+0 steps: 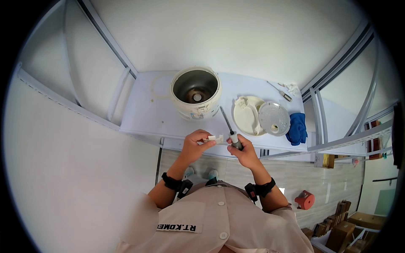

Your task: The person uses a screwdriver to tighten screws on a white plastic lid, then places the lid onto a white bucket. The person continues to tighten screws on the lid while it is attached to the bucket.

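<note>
Near the table's front edge, my left hand [195,145] is closed on a small white plastic part [216,138], pinched between thumb and fingers. My right hand [246,154] grips a screwdriver [236,142] by its handle, with the shaft pointing up and away from me. Beyond my hands stands a white rice cooker body [195,111], uncovered, its grey inside stained at the bottom. To its right lies a cream lid [244,116], and a round metal inner lid [273,116] overlaps its right side.
A second screwdriver [284,95] rests at the back right, near some crumpled white scraps [292,87]. A blue cloth [297,130] lies by the table's right end. Metal frame posts flank the white table [143,114]. On the floor stand a red stool [305,200] and cardboard boxes [341,236].
</note>
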{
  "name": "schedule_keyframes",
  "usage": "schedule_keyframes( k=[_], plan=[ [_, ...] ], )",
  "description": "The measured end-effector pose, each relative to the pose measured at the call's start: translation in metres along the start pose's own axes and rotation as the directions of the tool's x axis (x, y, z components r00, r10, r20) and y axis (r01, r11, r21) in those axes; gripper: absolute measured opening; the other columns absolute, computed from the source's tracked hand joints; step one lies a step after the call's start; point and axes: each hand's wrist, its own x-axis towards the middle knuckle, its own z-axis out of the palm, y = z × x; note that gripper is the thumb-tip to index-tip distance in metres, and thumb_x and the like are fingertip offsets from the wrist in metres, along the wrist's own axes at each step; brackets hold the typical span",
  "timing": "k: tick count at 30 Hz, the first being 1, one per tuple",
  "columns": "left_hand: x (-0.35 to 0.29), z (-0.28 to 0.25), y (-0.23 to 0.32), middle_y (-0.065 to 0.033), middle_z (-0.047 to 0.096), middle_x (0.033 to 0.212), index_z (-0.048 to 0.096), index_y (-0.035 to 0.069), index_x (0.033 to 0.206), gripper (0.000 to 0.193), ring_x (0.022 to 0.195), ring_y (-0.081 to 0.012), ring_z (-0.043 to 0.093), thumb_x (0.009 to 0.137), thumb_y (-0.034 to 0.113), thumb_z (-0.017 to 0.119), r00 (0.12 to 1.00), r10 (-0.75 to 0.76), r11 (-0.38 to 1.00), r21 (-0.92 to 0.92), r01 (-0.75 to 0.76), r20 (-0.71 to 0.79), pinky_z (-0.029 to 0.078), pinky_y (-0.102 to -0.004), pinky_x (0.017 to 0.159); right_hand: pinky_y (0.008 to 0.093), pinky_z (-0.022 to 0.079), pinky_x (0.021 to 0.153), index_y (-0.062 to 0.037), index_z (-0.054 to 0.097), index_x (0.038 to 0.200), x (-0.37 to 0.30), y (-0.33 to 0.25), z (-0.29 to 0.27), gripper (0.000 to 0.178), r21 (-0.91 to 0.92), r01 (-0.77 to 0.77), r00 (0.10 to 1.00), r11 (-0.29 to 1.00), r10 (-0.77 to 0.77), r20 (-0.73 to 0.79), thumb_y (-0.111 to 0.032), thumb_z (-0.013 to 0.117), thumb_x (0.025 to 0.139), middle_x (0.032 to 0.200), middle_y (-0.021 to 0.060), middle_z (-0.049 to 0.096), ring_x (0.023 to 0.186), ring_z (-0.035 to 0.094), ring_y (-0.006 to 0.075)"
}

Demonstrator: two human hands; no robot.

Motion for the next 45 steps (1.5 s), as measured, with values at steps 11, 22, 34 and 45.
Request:
schedule_keyframes(
  k=[11, 22, 34, 45],
  plan=[
    [0.022, -0.013, 0.017, -0.0094, 0.066, 0.106, 0.077, -0.003, 0.101, 0.021, 0.09, -0.0179, 0.069, 0.084, 0.004, 0.086, 0.964, 0.236, 0.907, 0.384, -0.172, -0.127, 0.059, -0.0287, 0.075, 0.0289, 0.052, 0.092, -0.0035, 0.065, 0.136, 0.04, 0.008, 0.04, 0.04, 0.256, 0.082, 0.991, 0.963, -0.051, -0.128, -0.007, 0.074, 0.097, 0.123, 0.0065, 0.07, 0.107, 0.062, 0.0116],
    [0.039, -0.017, 0.015, -0.0088, 0.058, 0.117, 0.068, 0.0, 0.105, 0.031, 0.104, -0.021, 0.069, 0.081, 0.003, 0.089, 0.926, 0.178, 0.963, 0.253, -0.094, -0.334, 0.067, -0.0355, 0.085, 0.0285, 0.049, 0.095, -0.0043, 0.066, 0.136, 0.062, 0.011, 0.062, 0.041, 0.237, 0.115, 0.976, 0.965, -0.065, -0.208, -0.007, 0.075, 0.096, 0.126, 0.0063, 0.07, 0.11, 0.061, 0.0116],
    [0.041, -0.014, -0.007, -0.008, 0.064, 0.111, 0.072, 0.006, 0.095, 0.03, 0.1, -0.0262, 0.065, 0.074, 0.01, 0.094, 0.831, 0.453, 0.815, 0.528, -0.24, -0.321, 0.054, -0.039, 0.083, 0.0308, 0.052, 0.098, -0.0038, 0.06, 0.14, 0.071, 0.023, 0.07, 0.044, 0.215, 0.21, 0.949, 0.954, -0.145, -0.281, -0.003, 0.07, 0.097, 0.129, 0.0068, 0.067, 0.118, 0.063, 0.016],
    [0.048, -0.007, -0.013, -0.0056, 0.06, 0.105, 0.074, 0.009, 0.096, 0.031, 0.092, -0.0227, 0.059, 0.073, 0.013, 0.095, 0.794, 0.449, 0.83, 0.519, -0.202, -0.41, 0.051, -0.0361, 0.079, 0.0333, 0.061, 0.091, -0.002, 0.058, 0.143, 0.082, 0.018, 0.062, 0.047, 0.409, 0.051, 0.983, 0.911, 0.027, -0.181, 0.001, 0.068, 0.098, 0.136, 0.0098, 0.063, 0.113, 0.065, 0.016]
  ],
)
